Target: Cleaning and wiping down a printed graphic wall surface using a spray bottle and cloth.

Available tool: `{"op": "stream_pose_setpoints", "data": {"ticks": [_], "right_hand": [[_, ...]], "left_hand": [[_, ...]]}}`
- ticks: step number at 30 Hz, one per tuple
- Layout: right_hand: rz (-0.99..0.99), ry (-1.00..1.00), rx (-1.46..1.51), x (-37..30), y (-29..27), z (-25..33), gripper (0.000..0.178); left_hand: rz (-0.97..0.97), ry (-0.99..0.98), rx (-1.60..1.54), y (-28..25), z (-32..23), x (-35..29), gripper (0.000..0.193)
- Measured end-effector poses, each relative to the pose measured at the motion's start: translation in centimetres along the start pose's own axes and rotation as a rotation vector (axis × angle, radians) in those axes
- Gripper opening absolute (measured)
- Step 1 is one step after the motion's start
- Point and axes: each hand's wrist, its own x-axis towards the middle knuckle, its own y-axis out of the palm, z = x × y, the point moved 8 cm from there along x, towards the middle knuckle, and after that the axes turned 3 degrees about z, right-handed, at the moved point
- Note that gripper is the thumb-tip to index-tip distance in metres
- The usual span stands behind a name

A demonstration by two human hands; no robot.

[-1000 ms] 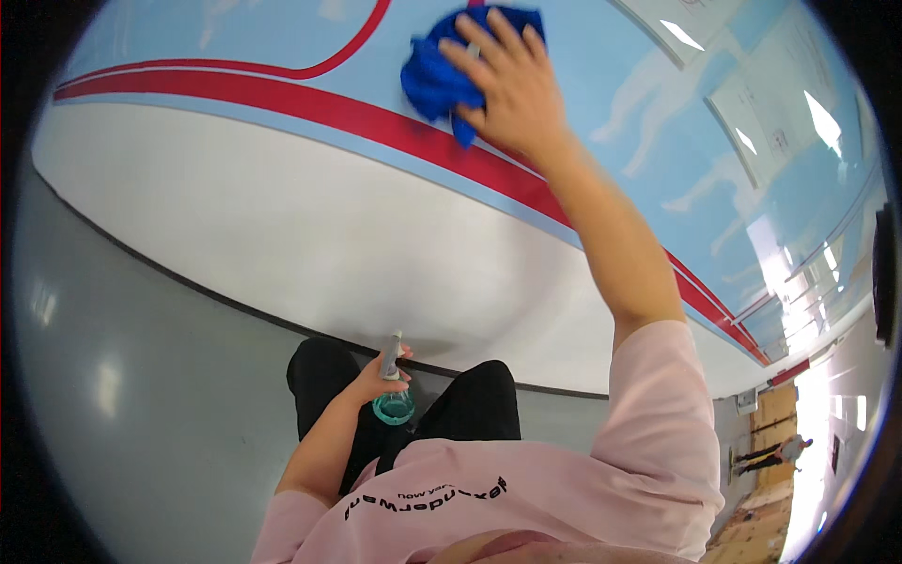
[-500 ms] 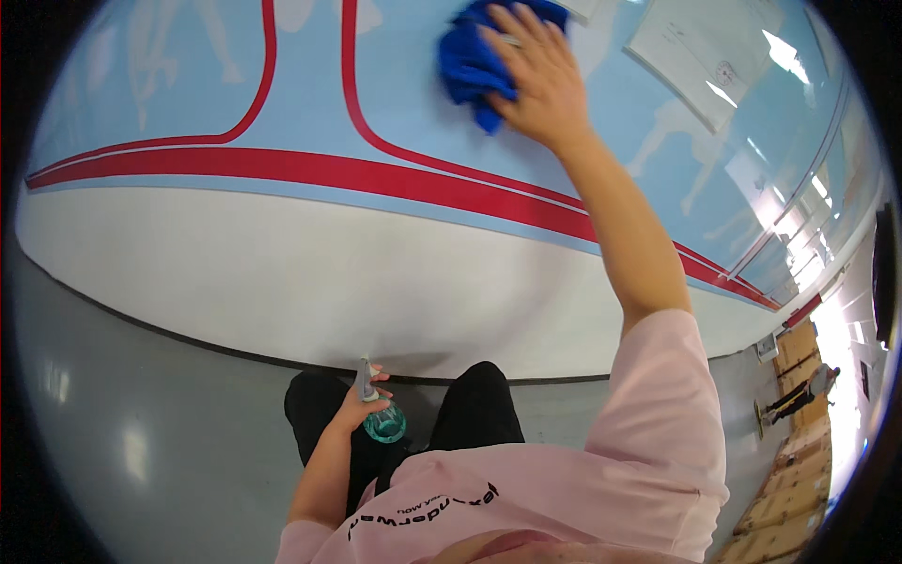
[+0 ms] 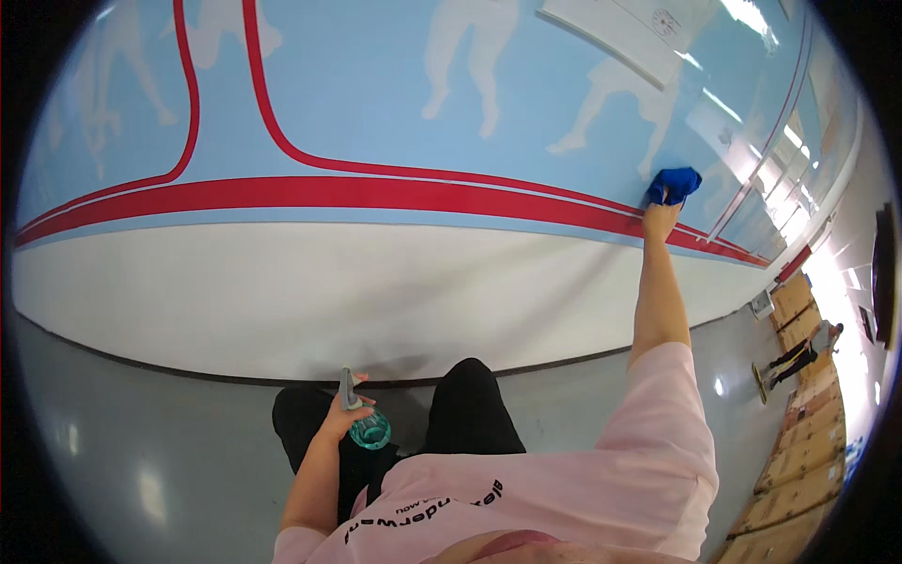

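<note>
At the far end of my outstretched arm, my right hand (image 3: 661,219) presses a bunched blue cloth (image 3: 675,185) to the glossy light-blue wall panel (image 3: 366,113), just above its red stripe. The cloth hides most of my fingers. Low in front of me, by my knees, my left hand (image 3: 344,412) grips a spray bottle (image 3: 371,430) by its neck. The bottle has a clear green body and a grey spray head (image 3: 349,390).
Below the panel runs a white wall strip (image 3: 310,291) down to a grey floor (image 3: 141,451). A framed sheet (image 3: 615,33) hangs on the panel. Off to the right, a person (image 3: 803,352) stands with a floor mop beside stacked brown boxes (image 3: 799,470).
My right hand has carried the blue cloth down and to the right across the panel. My left hand still holds the spray bottle. The view has shifted to the right.
</note>
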Motion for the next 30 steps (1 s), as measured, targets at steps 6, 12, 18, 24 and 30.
{"op": "stream_pose_setpoints", "data": {"ticks": [6, 12, 18, 24, 30], "right_hand": [[-0.254, 0.239, 0.156, -3.1, 2.9, 3.4, 0.074], [0.000, -0.520, 0.191, -3.5, 5.1, 27.2, 0.093], [0.078, -0.975, 0.341, -8.7, 8.6, 41.2, 0.061], [0.177, -1.068, 0.294, -10.6, 9.3, 39.4, 0.054], [0.178, -0.757, -0.039, -11.0, 7.6, 23.5, 0.050]], "left_hand": [[0.008, 0.016, -0.030, 0.2, 0.5, 0.2, 0.074], [-0.030, -0.020, 0.012, -0.5, 1.2, 0.3, 0.074], [-0.047, 0.026, 0.009, -0.5, 1.2, 0.1, 0.078], [-0.089, 0.051, 0.047, -0.1, 0.8, -0.5, 0.079], [-0.131, 0.059, 0.046, -0.6, 0.7, -0.9, 0.078]]}}
